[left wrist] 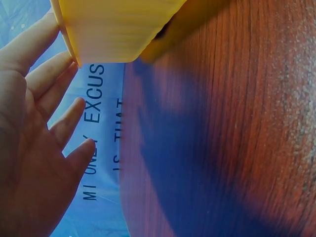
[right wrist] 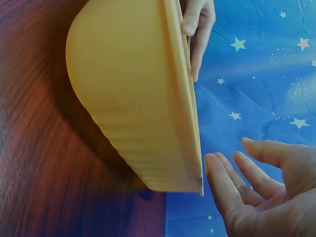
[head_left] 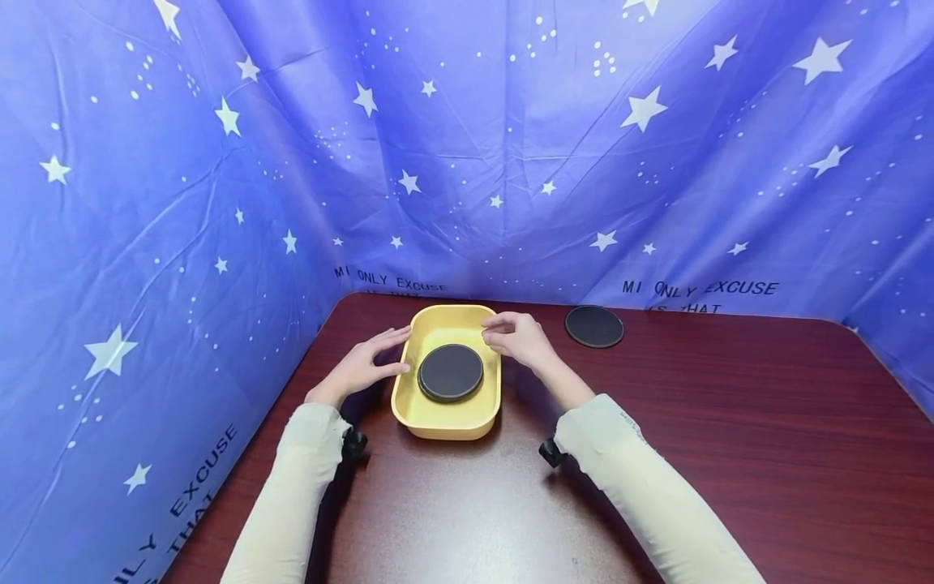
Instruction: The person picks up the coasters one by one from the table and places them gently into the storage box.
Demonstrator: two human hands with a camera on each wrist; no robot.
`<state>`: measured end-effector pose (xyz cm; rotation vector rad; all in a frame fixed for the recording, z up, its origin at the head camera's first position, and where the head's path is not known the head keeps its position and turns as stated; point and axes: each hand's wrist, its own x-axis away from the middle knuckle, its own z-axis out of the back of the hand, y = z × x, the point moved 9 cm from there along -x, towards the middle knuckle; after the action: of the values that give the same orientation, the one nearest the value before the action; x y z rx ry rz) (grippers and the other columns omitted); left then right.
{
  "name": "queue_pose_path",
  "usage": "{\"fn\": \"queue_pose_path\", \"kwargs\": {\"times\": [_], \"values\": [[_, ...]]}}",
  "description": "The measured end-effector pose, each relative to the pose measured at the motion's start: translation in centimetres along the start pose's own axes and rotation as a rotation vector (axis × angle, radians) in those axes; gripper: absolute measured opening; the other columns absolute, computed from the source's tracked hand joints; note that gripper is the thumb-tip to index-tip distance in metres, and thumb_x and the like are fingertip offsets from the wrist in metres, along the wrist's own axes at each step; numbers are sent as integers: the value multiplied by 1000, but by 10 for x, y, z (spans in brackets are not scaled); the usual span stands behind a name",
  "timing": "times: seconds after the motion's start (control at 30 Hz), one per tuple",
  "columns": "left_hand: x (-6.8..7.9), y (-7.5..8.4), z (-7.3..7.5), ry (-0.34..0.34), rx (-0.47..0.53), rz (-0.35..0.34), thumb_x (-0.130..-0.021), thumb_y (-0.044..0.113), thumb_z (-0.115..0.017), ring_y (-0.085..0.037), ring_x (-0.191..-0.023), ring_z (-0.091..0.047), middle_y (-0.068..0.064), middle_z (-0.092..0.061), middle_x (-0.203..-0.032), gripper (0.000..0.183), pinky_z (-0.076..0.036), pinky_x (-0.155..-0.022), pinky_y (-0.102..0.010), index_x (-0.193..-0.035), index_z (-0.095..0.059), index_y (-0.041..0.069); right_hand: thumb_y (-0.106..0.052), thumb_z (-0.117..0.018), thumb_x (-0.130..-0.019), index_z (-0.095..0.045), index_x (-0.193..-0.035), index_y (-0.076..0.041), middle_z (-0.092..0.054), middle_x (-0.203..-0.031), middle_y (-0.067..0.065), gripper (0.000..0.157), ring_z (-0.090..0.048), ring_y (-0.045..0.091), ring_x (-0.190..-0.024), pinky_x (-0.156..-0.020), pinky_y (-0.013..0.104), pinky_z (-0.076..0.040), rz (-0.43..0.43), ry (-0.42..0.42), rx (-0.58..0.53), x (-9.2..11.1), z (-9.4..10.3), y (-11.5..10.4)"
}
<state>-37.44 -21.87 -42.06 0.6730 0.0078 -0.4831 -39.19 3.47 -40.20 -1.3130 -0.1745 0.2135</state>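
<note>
A yellow rectangular box with rounded corners and no lid stands on the table. Inside it lies a round black disc like a coaster, with a second edge showing beneath. My left hand is at the box's left side, fingertips and thumb at the rim, fingers extended; the left wrist view shows this hand beside the wall. My right hand hovers over the right rim, holding nothing. In the right wrist view its fingers are loosely bent just off the rim, apart from the thumb.
Another round black disc lies flat near the table's back edge, right of the box. The dark red wood-grain table ends at a blue curtain with white stars, which hangs behind and to the left.
</note>
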Motion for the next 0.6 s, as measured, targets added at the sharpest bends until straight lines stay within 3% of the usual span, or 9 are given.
{"fn": "queue_pose_path", "kwargs": {"times": [0.17, 0.3, 0.47, 0.6], "values": [[1, 0, 0, 2, 4, -1, -89, 29, -74, -45, -148, -29, -11, -42, -157, 67, -24, -123, -58, -147, -49, 7, 1, -64, -93, -59, -129, 12, -64, -123, 33, 38, -70, 26, -106, -97, 41, -57, -8, -7, -65, 3, 9, 3], [0, 1, 0, 0, 15, -10, -89, 28, -74, -46, -148, -28, -11, -43, -157, 67, -23, -123, -59, -147, -49, 5, 0, -64, -93, -57, -130, 12, -64, -124, 33, 39, -70, 22, -102, -100, 46, -54, -17, 1, -95, 5, 19, 6], [0, 2, 0, 1, 19, -10, -89, 27, -75, -45, -149, -29, -11, -43, -157, 67, -23, -123, -57, -147, -49, 6, -1, -64, -94, -57, -131, 11, -66, -122, 30, 40, -70, 16, -100, -100, 45, -54, -24, 19, -112, 8, 34, 10], [0, 1, 0, 2, 17, -9, -89, 27, -75, -44, -149, -29, -10, -43, -157, 67, -23, -123, -57, -147, -49, 6, -3, -65, -94, -58, -131, 10, -69, -118, 25, 40, -70, 9, -95, -95, 37, -58, -25, 46, -112, 9, 45, 14]]}}
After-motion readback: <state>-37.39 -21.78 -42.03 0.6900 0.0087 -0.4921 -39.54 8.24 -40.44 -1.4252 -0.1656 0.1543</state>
